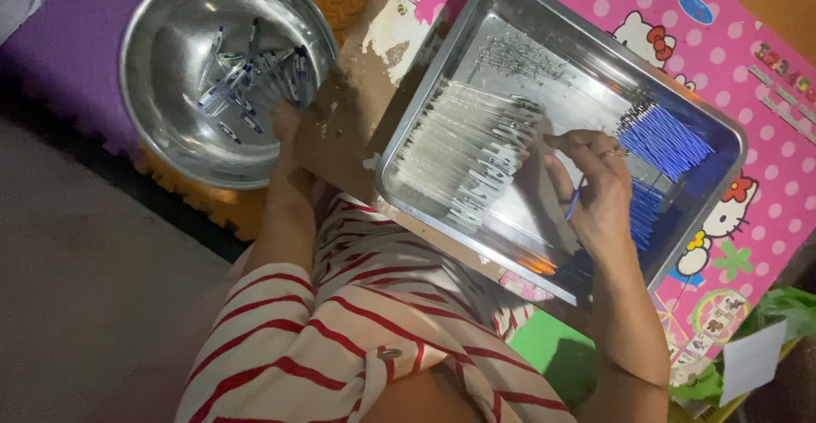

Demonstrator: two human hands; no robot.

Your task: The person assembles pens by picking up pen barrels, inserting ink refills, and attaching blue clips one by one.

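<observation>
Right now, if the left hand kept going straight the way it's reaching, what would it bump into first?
Probably the pile of assembled pens in the round steel bowl. The left hand points up into the bowl, fingertips already at the pile's edge. Depth is unclear, so it may be touching them already.

Low pink table carries steel tray; bowl on mats.

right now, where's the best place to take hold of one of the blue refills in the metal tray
Probably at its free left end, coming from above and the tray's open middle. The blue refills lie flat, packed side by side against the tray wall on the right, so only the ends toward the right hand are loose enough to pinch.
</observation>
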